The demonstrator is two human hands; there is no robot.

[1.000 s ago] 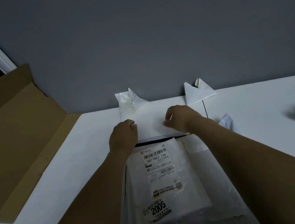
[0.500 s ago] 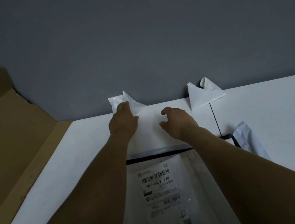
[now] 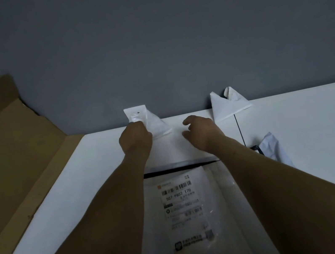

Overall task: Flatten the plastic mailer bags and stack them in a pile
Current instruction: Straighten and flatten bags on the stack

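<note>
With the left hand [image 3: 135, 137] pinching the upturned far-left corner [image 3: 155, 124] of the white plastic mailer bag [image 3: 172, 150] and the right hand [image 3: 201, 132] loosely curled and empty, it seems best to press that corner flat and smooth outward.

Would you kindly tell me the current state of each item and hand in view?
White plastic mailer bag: lying flat, both far corners standing up.
Left hand: grips the bag's left raised corner.
Right hand: loosely curled, holding nothing.
Labelled plastic mailer bag: flat, label up.
Brown cardboard sheet: lying unfolded.
Small pale bag: crumpled, on white table.
</note>
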